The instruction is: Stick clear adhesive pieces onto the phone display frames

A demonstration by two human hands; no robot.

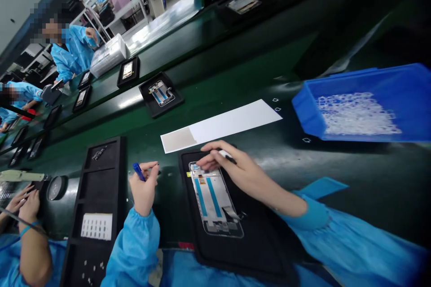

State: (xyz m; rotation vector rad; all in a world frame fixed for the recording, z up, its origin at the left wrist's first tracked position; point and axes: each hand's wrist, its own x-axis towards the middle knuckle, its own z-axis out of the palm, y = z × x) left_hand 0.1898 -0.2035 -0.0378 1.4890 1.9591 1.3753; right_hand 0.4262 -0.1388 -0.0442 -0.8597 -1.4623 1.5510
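Observation:
My left hand [144, 186] is closed round a thin blue tool [138, 171] and hovers just left of a black tray [256, 242]. In that tray lies a phone frame [215, 199] with two blue strips. At the top end of the frame rests my right hand [232, 166], its fingers pinched on a small white and black piece [225, 154] that I cannot name.
A white sheet [232, 123] lies beyond the tray. A blue bin [367, 103] of clear parts stands at the right. A black compartment tray [97, 206] sits at the left, beside another person's hands [23, 204]. More trays with frames [161, 94] line the belt.

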